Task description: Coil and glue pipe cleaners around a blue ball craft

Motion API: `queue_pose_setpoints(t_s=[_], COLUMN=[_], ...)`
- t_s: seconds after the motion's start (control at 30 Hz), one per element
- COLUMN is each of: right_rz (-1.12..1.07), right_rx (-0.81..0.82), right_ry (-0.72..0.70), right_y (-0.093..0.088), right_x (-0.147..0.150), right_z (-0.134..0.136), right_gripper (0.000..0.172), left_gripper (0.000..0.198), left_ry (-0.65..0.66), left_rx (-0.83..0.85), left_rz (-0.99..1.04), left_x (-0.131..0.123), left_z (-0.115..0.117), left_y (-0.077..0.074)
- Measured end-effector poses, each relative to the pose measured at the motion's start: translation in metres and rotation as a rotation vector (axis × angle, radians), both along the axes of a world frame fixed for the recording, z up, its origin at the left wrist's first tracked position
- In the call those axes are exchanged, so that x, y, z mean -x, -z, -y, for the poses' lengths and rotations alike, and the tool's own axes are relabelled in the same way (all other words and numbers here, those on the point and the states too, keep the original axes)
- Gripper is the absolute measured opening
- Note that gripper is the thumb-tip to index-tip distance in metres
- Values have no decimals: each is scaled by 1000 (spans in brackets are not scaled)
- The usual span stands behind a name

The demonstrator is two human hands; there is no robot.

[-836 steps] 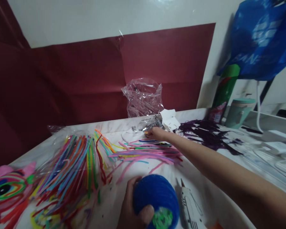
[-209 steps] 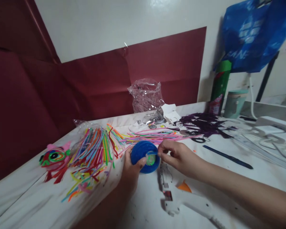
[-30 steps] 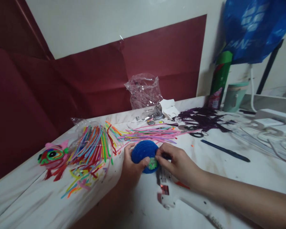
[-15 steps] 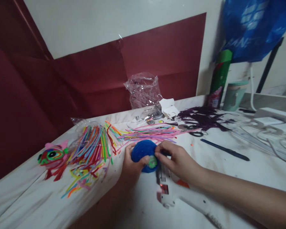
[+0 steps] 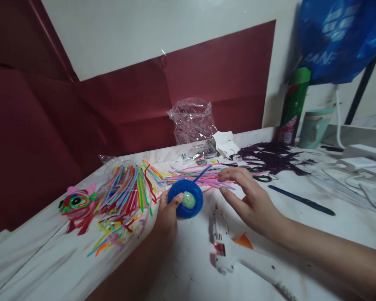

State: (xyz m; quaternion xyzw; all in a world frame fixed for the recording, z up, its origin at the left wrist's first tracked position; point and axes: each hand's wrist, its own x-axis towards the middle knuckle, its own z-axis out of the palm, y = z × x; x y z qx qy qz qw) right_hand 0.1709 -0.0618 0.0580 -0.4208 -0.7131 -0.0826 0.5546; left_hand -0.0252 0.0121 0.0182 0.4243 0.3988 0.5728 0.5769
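Note:
My left hand [image 5: 167, 217] grips a ball wrapped in blue pipe cleaner [image 5: 196, 210], thumb pressed on its near face. A round speckled green patch [image 5: 189, 200] shows uncovered in the middle of the wrapping. From the ball's top a loose blue end [image 5: 203, 173] sticks up to the right. Apart from the ball, my right hand [image 5: 253, 200] hovers to its right with fingers spread and nothing in them. Below that hand a white glue gun [image 5: 227, 246] lies on the table, nozzle pointing away from me.
Colourful pipe cleaners [image 5: 125, 188] lie in a bundle at left, beside a pink and red fish-like figure [image 5: 77, 203]. Scissors [image 5: 262, 178] and a dark flat strip [image 5: 301, 200] are at right. Behind stand a green cup [image 5: 315, 129] and a green can [image 5: 294, 100]; white cables [image 5: 351, 179] run nearby.
My right hand has let go of the blue strand and moved up and right, its fingers opening. The ball has turned, showing the speckled patch more fully and a loose blue end.

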Motion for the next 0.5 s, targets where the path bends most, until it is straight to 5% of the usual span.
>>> queue_pose_setpoints(t_s=[0.33, 0.5], right_rz=[58, 29], right_rx=[141, 335], right_ry=[-92, -90], right_y=[8, 25], right_x=[5, 11], right_z=[-1, -5], right_gripper=[13, 39], left_gripper=[58, 60], left_ry=[22, 85], left_rx=[14, -6], left_rz=[70, 108], left_x=[-1, -8], left_z=[3, 13], left_y=[-2, -3])
